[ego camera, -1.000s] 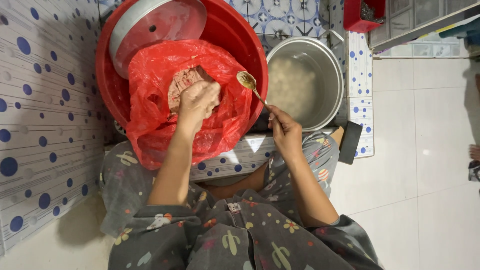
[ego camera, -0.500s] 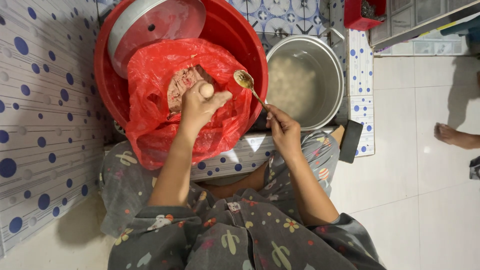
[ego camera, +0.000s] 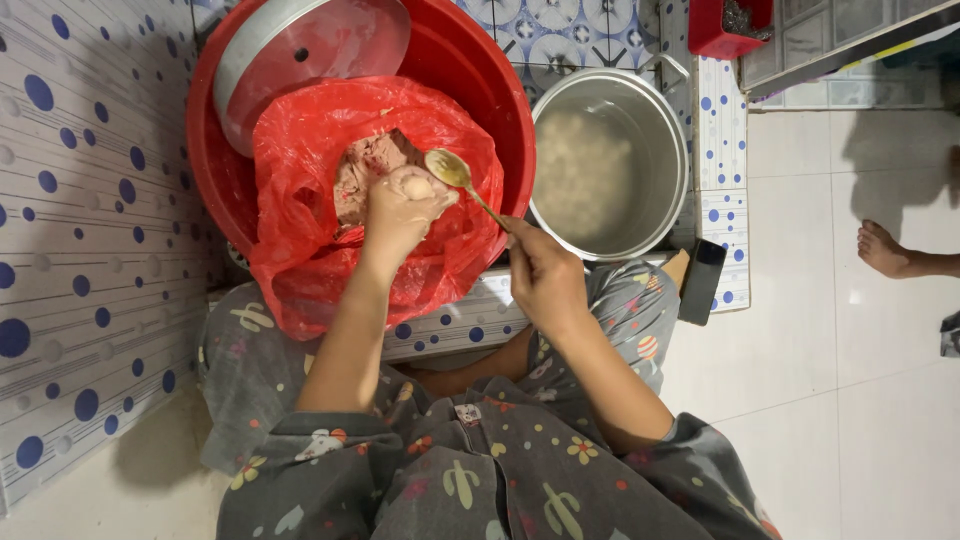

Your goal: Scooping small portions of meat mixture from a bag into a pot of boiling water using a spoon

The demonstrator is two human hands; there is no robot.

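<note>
— Clenched, would we say, that left hand [ego camera: 400, 210]?

— Yes, we see it squeezed shut around pinkish minced paste, with a smooth round ball of paste [ego camera: 415, 185] pushed up out of the top of the fist. It hangs over the crinkled red plastic bag [ego camera: 300, 150], where more of the pink minced mass [ego camera: 362, 170] lies open.

— And our right hand [ego camera: 545, 280]?

— It grasps the thin handle of a golden metal spoon [ego camera: 455, 175]; the spoon's bowl sits just beside the ball, touching or nearly so, we cannot tell which.

— Where does the bag lie?

— Inside the big round red plastic basin [ego camera: 470, 70], with a round silver metal lid [ego camera: 300, 50] leaning in the basin's far side. Just to the right stands a large silver metal pot [ego camera: 665, 150] of cloudy water with pale shapes in it.

— Anything else near us?

— A dark flat phone [ego camera: 703, 280] rests by our right knee, a red plastic box [ego camera: 725, 30] sits beyond the pot, and another person's bare foot [ego camera: 885, 250] stands on the white tiled floor [ego camera: 850, 400], well apart.
</note>
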